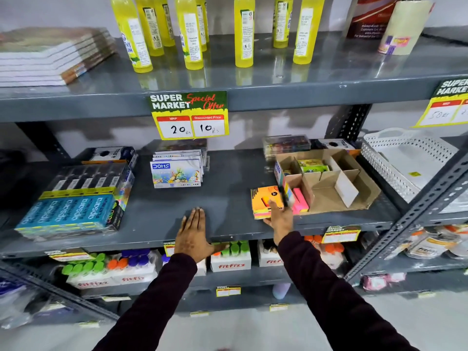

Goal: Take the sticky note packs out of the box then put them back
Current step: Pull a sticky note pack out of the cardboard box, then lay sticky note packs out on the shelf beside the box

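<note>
A brown cardboard box (354, 178) with dividers lies on the middle shelf at the right. A green and yellow sticky note pack (312, 166) sits in a rear compartment, and a pink pack (301, 200) stands in the front left compartment. My right hand (279, 219) grips an orange sticky note pack (264, 201) just left of the box, low over the shelf. My left hand (193, 234) rests flat, fingers together, on the shelf's front edge and holds nothing.
The grey shelf (228, 193) also carries a DOMS box stack (177, 171), blue Apsara packs (73, 211) at the left and a white basket (400, 160) at the right. Yellow bottles (192, 34) stand on the shelf above. Fitfizz boxes (230, 259) sit below.
</note>
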`<state>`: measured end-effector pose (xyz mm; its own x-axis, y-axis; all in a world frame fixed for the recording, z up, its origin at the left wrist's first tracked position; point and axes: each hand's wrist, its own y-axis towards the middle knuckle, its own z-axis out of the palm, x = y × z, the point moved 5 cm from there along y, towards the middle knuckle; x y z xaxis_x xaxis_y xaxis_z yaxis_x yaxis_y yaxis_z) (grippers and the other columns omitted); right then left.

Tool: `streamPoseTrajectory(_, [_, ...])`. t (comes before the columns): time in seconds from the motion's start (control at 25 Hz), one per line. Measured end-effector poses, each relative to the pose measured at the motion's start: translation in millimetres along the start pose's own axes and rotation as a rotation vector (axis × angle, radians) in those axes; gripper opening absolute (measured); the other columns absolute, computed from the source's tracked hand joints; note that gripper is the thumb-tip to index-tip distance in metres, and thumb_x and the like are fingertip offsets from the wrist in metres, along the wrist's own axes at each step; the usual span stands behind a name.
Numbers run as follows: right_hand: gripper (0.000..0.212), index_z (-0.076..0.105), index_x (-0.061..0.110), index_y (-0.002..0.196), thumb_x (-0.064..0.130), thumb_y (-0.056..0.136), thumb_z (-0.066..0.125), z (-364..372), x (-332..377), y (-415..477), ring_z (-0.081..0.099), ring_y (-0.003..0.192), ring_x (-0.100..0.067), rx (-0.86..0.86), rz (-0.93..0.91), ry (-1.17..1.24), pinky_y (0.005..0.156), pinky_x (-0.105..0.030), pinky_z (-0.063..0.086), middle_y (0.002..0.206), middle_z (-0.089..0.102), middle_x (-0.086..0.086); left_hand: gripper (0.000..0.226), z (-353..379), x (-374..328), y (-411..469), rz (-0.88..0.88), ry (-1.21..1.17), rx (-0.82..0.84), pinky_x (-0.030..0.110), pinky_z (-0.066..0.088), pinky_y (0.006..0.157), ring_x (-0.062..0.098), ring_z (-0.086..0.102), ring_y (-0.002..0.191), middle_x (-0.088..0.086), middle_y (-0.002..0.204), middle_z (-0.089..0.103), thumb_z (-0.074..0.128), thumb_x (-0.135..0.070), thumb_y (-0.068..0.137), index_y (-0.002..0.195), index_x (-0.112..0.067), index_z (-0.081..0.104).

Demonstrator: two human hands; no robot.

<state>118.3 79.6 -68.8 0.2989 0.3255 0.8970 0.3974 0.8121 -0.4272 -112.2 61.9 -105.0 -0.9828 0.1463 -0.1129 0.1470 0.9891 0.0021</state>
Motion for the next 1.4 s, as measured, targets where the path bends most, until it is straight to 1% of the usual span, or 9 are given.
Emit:
streamPoseTrajectory(0.12, [0.062, 0.034, 0.007, 0.142, 0.029, 0.091, 0.059, -5.1, -6.1, -8.1, 0.046, 0.128, -0.042, -0.137, -0.093, -0.296, 0.106, -0.052, 0.04, 0.138, 0.048, -0.025, 0.144, 3.1, 5.0, 2.3, 0.012, 0.031, 0.024, 0.036, -0.006, 0.114, 0.023, -0.001, 0.144, 0.015, 0.157, -0.001, 0.001, -0.099, 0.043, 0.146, 0.001, -0.001])
streamPoseTrajectory(0.24, [0.068, 0.02, 0.0, 0.148, 0.022, 0.095, 0.056, -1.5, -1.7, -37.0, 0.029, 0.135, -0.046, -0.17, -0.277, -0.602, 0.113, -0.047, 0.028, 0.148, 0.028, -0.032, 0.138, 9.9, 7.0, 4.7, 0.036, 0.056, 0.019, 0.039, 0.005, 0.114, 0.029, 0.013, 0.142, 0.019, 0.154, 0.013, 0.009, -0.098, 0.052, 0.145, 0.004, 0.014])
streamPoseTrajectory(0.36, [0.076, 0.016, -0.001, 0.15, 0.033, 0.094, 0.056, 12.5, 0.3, -50.8, 0.008, 0.145, -0.045, -0.136, -0.468, -0.85, 0.119, -0.048, 0.017, 0.156, 0.007, -0.03, 0.124, 15.3, 7.3, 5.4, 0.036, 0.075, 0.021, 0.044, 0.021, 0.109, 0.032, 0.032, 0.136, 0.022, 0.148, 0.032, 0.035, -0.089, 0.06, 0.14, 0.005, 0.03])
streamPoseTrajectory(0.48, [0.08, 0.018, -0.001, 0.149, 0.044, 0.092, 0.053, 23.6, 10.6, -38.0, 0.009, 0.145, -0.047, -0.131, -0.517, -1.111, 0.119, -0.052, 0.014, 0.156, 0.009, -0.033, 0.118, 12.8, 3.1, 5.4, 0.044, 0.045, -0.01, 0.048, 0.031, 0.103, 0.035, 0.044, 0.128, 0.025, 0.14, 0.043, 0.065, -0.076, 0.054, 0.134, 0.008, 0.041])
streamPoseTrajectory(0.6, [0.074, 0.023, -0.001, 0.147, 0.04, 0.093, 0.052, 30.8, 15.4, -25.2, 0.022, 0.142, -0.048, -0.147, -0.525, -1.347, 0.119, -0.053, 0.014, 0.153, 0.019, -0.036, 0.111, 12.1, 3.1, 3.5, 0.05, 0.047, -0.027, 0.05, 0.033, 0.102, 0.036, 0.046, 0.126, 0.025, 0.138, 0.046, 0.062, -0.073, 0.059, 0.132, 0.008, 0.042])
streamPoseTrajectory(0.72, [0.069, 0.039, -0.003, 0.14, 0.029, 0.084, 0.064, 36.1, 16.7, -22.4, 0.041, 0.129, -0.052, -0.261, -0.603, -1.395, 0.113, -0.056, 0.029, 0.141, 0.038, -0.04, 0.109, 13.9, 5.3, 3.8, 0.051, 0.055, -0.023, 0.049, 0.028, 0.105, 0.035, 0.044, 0.128, 0.024, 0.14, 0.043, 0.055, -0.074, 0.063, 0.134, 0.007, 0.039])
streamPoseTrajectory(1.04, [0.048, 0.047, 0.002, 0.123, 0.034, 0.089, 0.056, 33.0, 14.5, -7.9, 0.037, 0.129, -0.055, -0.243, -0.465, -1.458, 0.113, -0.059, 0.024, 0.138, 0.038, -0.042, 0.105, 16.6, 7.2, 4.9, 0.043, 0.027, -0.041, 0.054, 0.033, 0.103, 0.038, 0.044, 0.127, 0.027, 0.139, 0.044, 0.035, -0.073, 0.066, 0.134, 0.008, 0.037])
streamPoseTrajectory(1.24, [0.046, 0.058, 0.002, 0.091, 0.035, 0.065, 0.076, 40.8, 26.2, -9.0, 0.061, 0.083, -0.046, -0.325, -0.58, -1.45, 0.081, -0.05, 0.051, 0.087, 0.061, -0.035, 0.11, 19.6, 8.7, 7.4, 0.043, 0.011, -0.041, 0.053, 0.028, 0.104, 0.036, 0.042, 0.129, 0.024, 0.141, 0.042, 0.051, -0.072, 0.059, 0.136, 0.006, 0.036])
streamPoseTrajectory(1.4, [0.051, 0.057, 0.004, 0.096, 0.044, 0.067, 0.071, 80.2, 20.8, -18.4, 0.059, 0.08, -0.04, -0.143, -0.681, -1.487, 0.076, -0.045, 0.051, 0.085, 0.06, -0.027, 0.11, 18.0, 6.7, 6.9, 0.03, 0.029, -0.046, 0.052, 0.036, 0.099, 0.035, 0.047, 0.125, 0.024, 0.137, 0.047, 0.048, -0.074, 0.058, 0.132, 0.007, 0.043])
